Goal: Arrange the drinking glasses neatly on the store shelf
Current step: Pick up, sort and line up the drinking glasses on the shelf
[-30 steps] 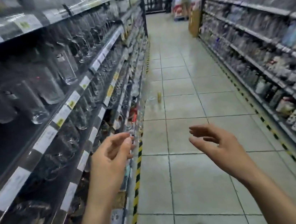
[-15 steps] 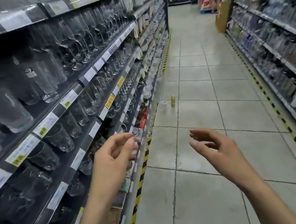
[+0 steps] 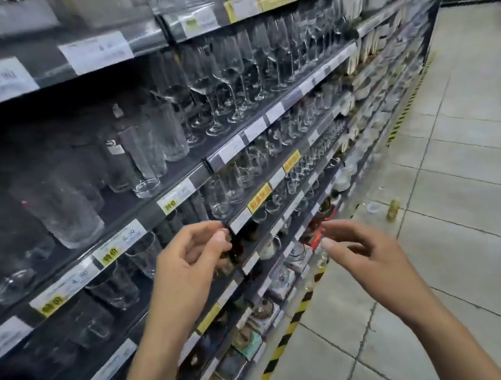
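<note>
Change vs. the earlier frames: the view is swung off the aisle and onto the glassware bay, so far more stock is resolved. Both hands are kept in much the same raised pose. Nothing is picked up yet.

Left hand (image 3: 188, 261) is held just below-left of the yellow price tag (image 3: 259, 198), in front of the shelf rail. Its fingers (image 3: 217, 237) are loosely curled, thumb near the index tip, nothing gripped. Right hand (image 3: 369, 257) is held below-right of the tag. Its fingers (image 3: 337, 232) are bent and apart, nothing held.

Task items, all relative to the tag:
- wine glasses (image 3: 227, 74): well above, densely rowed
- tall tumblers (image 3: 140, 159): up-left
- short tumblers (image 3: 143, 255): left, closest to the left hand

Judgement: a reach is being set up and arranging is not started. The target glass cannot be told.

Obstacles: rows are packed tight, so neighbours are likely to be knocked during any reach to the back. Boxed goods (image 3: 246, 340) are stacked on the tiers below the tag. A small bottle (image 3: 392, 210) is left standing on the floor, well right of it.
</note>
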A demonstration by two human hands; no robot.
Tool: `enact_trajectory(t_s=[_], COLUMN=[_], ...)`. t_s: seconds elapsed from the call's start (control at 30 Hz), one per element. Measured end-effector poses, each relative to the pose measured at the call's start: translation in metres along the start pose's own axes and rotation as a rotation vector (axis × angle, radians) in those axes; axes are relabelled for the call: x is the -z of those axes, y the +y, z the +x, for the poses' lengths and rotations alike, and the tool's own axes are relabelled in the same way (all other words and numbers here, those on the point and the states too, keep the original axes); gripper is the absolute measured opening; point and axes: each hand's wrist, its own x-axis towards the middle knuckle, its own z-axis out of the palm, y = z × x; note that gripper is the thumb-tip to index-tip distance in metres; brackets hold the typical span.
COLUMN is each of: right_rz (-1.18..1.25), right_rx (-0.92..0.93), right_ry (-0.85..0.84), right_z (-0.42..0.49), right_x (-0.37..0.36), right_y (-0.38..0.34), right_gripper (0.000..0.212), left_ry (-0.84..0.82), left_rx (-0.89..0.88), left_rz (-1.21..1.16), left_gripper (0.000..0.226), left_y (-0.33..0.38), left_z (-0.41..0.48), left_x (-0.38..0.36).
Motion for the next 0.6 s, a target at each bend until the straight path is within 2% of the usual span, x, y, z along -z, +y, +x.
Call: enact_trajectory(t_s=[0.27,0.4,0.6], right_rz=[-0.025,0.02,0.159], right_rx=[0.079,0.079,0.098], right_ry=[-0.26,-0.307,-0.379], right_z=[0.155,0.22,0.29], right_x=[-0.02,-0.027,-0.065], right_y=[0.006,0.003,-0.019], right_gripper=[0.029,0.028,0.039], left_ry=[0.259,0.393,0.667], left_rx=[0.061,0.079,0.155], left_rz=[-0.09,-0.099,-0.084], left_gripper=[0.012,0.011,0.01], left_y=[-0.015,-0.017,-0.024], left_z=[0.104,0.142,0.169], left_x=[-0.035,-0.044,-0.039])
